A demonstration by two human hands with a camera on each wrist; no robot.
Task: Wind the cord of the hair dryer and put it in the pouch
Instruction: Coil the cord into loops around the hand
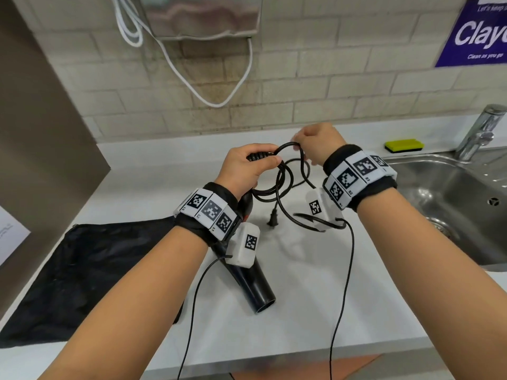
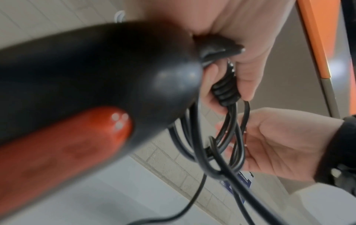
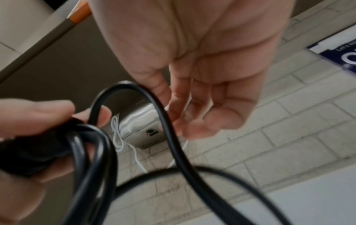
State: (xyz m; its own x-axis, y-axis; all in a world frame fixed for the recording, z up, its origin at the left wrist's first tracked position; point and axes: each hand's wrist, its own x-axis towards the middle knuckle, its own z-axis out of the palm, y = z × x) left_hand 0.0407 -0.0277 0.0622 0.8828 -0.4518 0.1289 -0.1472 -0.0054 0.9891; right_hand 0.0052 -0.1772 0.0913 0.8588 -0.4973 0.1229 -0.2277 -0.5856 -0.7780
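the head camera looks down at the counter; both wrist cameras look up, very close, sharing the cord.

Even, bright light; soft shadows under the cord on the counter. Wrist views are blurred. The head view bends at its edges.

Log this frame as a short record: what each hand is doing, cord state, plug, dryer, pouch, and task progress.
left hand: grips the cord's ribbed end and the gathered loops at the hair dryer's handle
right hand: pinches a fresh loop of cord
cord state: several loops gathered, the rest slack
plug: free, hanging below the loops
hair dryer: black, nozzle pointing toward the camera, held over the counter
pouch: black, flat on the counter at left
progress: winding unfinished, dryer not yet in pouch
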